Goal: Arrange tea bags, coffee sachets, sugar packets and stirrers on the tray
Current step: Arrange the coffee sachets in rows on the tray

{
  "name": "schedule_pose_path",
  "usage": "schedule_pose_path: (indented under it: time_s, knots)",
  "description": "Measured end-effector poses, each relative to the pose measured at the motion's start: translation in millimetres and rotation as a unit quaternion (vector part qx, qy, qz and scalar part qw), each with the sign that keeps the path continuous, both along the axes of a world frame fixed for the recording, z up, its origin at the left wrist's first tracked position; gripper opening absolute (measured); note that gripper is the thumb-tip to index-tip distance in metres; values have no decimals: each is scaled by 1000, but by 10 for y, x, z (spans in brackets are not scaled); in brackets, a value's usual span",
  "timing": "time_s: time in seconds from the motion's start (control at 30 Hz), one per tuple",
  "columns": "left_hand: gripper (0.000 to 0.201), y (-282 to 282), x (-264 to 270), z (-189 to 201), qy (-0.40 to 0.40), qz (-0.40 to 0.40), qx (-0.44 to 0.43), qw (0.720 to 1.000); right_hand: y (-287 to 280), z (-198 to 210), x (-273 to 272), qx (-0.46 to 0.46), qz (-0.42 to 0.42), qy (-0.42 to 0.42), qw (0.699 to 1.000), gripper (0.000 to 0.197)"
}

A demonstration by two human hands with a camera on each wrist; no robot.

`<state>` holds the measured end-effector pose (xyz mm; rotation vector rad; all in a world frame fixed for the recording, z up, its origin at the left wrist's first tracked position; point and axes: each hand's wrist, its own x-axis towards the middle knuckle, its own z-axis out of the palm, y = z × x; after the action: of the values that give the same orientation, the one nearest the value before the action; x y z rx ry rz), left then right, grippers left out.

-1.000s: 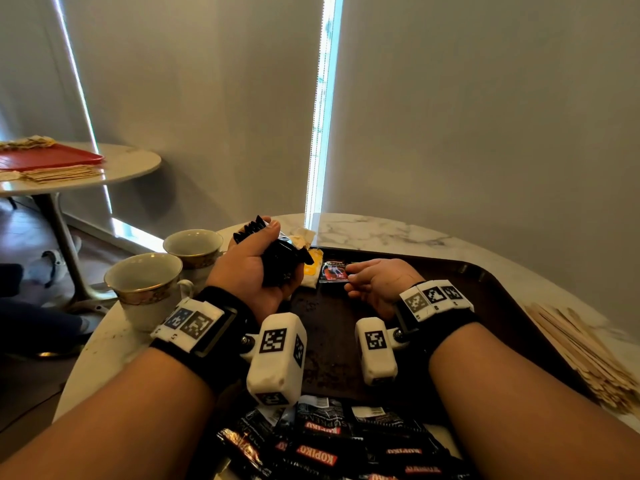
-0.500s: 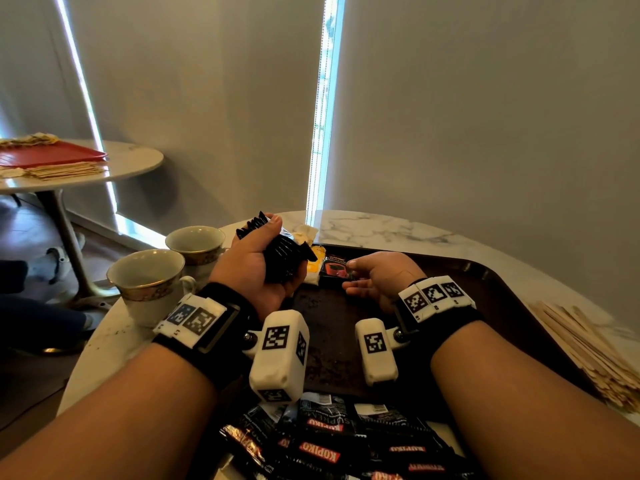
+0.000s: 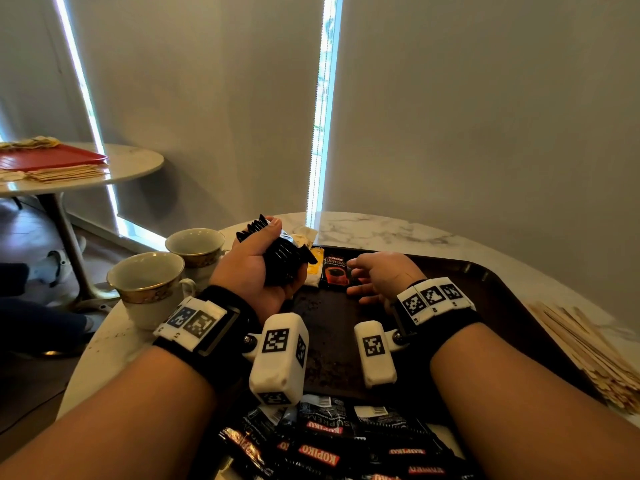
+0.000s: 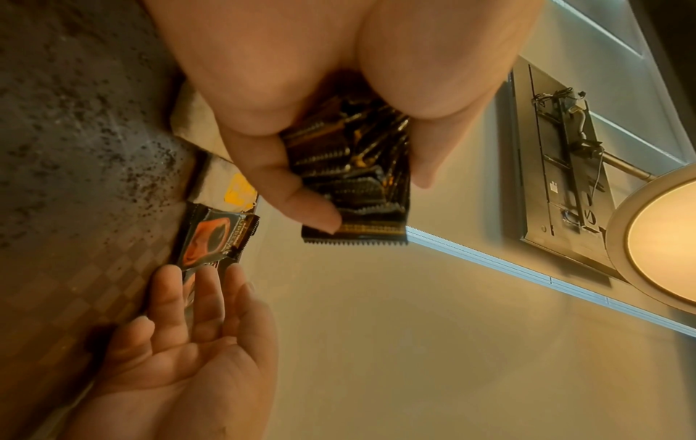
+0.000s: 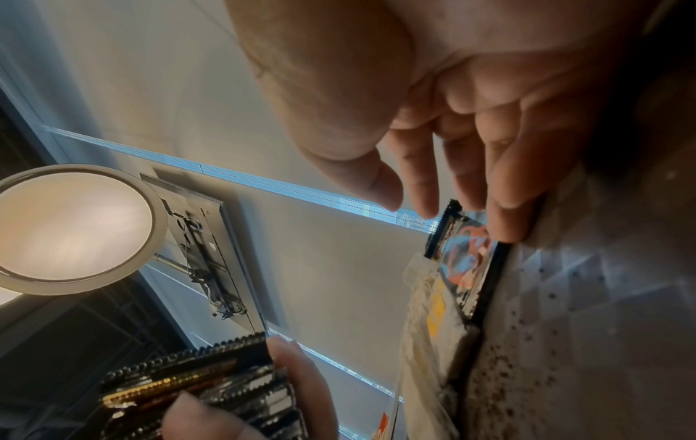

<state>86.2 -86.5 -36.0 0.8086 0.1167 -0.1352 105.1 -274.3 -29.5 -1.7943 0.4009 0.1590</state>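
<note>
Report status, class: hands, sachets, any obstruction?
Left hand grips sachet stack. Right hand open beside laid sachet on tray. Nothing in the way.

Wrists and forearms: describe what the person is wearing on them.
Both forearms are bare, no sleeves. Each wrist has a black strap: left wrist strap, right wrist strap. Each carries white blocks printed with black square-code markers and a white boxy camera pod, also marked: left pod, right pod.
</note>
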Motion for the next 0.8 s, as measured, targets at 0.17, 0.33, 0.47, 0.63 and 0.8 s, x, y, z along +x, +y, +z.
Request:
schedule_pose_path:
  time_s: [0.17,0.33,0.47,0.63,0.8]
  knots:
    - [57,-17,-30,18,-6,-3,1,1000,-21,-26,27,10,-7,-15,1000,29]
    - [40,-32,-77,49,-8,-33,1,999,-58,-11,16,31,24,-128,991,13]
    - [20,-34,-139,93,-33,-67,-11,997,-29,114,-70,48,170,-218,960,45]
    - [19,-15,-178,115,-64,-87,13,994,57,185,-179,10,281,-244,928,65]
    - [21,-6,-197,140,-65,-107,30,992,47,197,-208,24,279,-249,927,59]
